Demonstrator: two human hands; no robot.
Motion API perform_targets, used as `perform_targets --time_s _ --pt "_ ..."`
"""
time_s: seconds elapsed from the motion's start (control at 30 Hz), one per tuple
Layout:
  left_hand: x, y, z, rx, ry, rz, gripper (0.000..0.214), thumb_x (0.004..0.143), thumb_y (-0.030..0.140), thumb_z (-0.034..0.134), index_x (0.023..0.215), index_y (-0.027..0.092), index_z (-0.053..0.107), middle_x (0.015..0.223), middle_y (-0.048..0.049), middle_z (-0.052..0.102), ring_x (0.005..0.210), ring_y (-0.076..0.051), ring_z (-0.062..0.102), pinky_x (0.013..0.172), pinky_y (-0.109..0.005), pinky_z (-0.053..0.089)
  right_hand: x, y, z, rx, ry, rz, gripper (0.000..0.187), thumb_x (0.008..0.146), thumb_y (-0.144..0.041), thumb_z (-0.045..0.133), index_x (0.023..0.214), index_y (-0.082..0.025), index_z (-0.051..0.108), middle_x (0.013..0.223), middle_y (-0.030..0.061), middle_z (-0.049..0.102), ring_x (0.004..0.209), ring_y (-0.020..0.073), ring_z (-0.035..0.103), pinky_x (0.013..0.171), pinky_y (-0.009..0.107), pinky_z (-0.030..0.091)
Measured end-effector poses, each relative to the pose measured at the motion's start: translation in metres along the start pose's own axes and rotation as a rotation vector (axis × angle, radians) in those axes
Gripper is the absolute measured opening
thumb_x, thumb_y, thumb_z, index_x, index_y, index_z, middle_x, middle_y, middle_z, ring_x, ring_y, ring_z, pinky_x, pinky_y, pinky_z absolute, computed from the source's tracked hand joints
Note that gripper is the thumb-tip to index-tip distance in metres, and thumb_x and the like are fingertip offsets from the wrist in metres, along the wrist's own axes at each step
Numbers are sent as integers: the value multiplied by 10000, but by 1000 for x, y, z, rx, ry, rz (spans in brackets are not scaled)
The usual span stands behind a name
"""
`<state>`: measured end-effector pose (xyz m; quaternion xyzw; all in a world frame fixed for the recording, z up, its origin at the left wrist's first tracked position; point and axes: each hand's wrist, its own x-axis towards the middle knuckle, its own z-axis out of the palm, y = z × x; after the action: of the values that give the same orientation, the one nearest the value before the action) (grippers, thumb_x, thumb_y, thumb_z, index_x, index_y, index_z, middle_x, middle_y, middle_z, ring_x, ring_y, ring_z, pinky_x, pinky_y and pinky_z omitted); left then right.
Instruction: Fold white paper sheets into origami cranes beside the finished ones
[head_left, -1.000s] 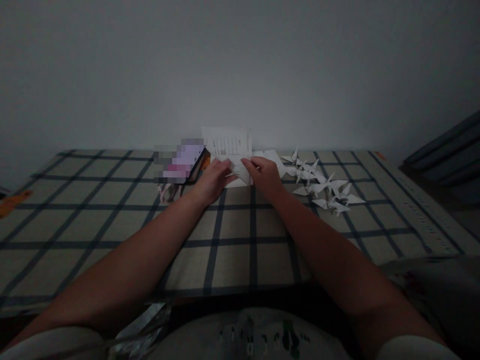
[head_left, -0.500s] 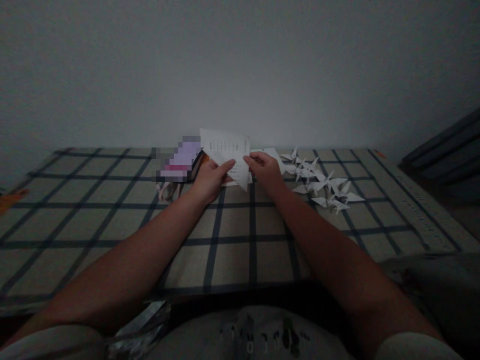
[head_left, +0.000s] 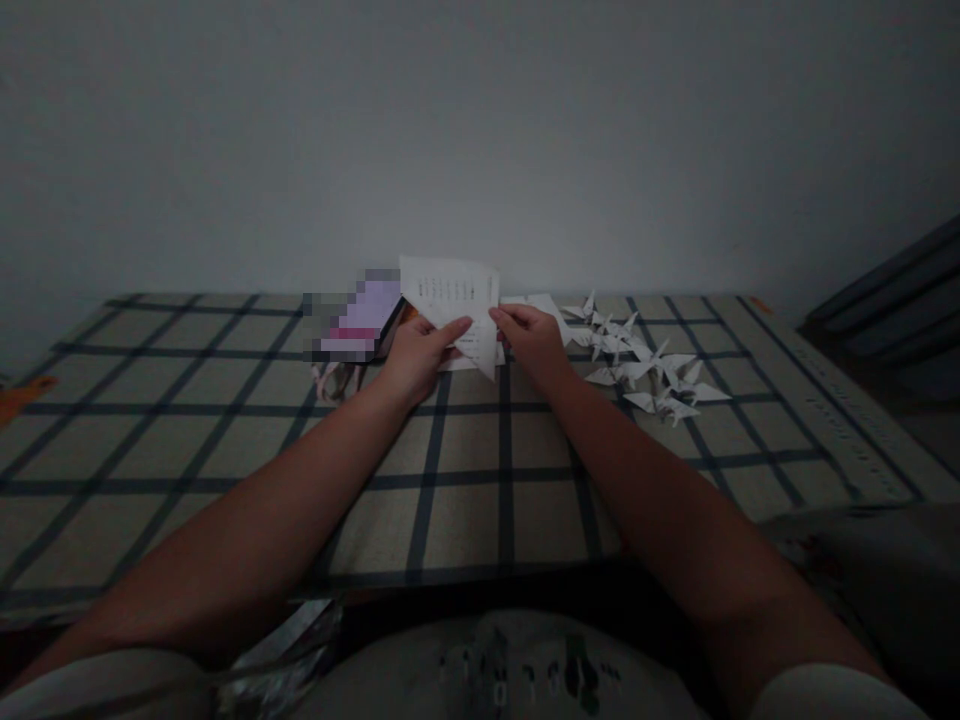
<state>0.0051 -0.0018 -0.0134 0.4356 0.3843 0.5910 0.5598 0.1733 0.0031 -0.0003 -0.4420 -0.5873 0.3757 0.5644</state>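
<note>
Both hands hold a printed sheet of paper (head_left: 454,285) above the far middle of the table, its lower part tapering to a point. My left hand (head_left: 420,358) pinches the lower left of the sheet, thumb on top. At the sheet's right edge, my right hand (head_left: 534,338) grips it between thumb and curled fingers. Beneath and behind the hands lie more white papers (head_left: 551,312), partly hidden. Several folded white paper cranes (head_left: 660,375) sit in a cluster to the right of my right hand.
Left of my left hand lies a purple and pink item (head_left: 367,310), blurred out in part, with a pale strap or ribbon (head_left: 337,382) before it. A checked cloth (head_left: 465,520) covers the table, which meets a plain wall (head_left: 480,140). Something orange (head_left: 26,398) lies at the left edge.
Almost nothing differs. My hands keep the same hold on the sheet, with only a very slight shift of the fingers.
</note>
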Motion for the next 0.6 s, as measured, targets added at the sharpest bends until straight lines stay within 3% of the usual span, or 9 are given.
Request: perform_targets --time_s 0.6 --pt "4 -4 -2 6 11 -5 444 657 316 895 1045 156 752 1119 -151 772 1046 -328 741 918 -469 614 0 -1 0 -46 -16 3 182 842 -349 675 868 -182 740 683 -2 676 608 118 591 611 273 515"
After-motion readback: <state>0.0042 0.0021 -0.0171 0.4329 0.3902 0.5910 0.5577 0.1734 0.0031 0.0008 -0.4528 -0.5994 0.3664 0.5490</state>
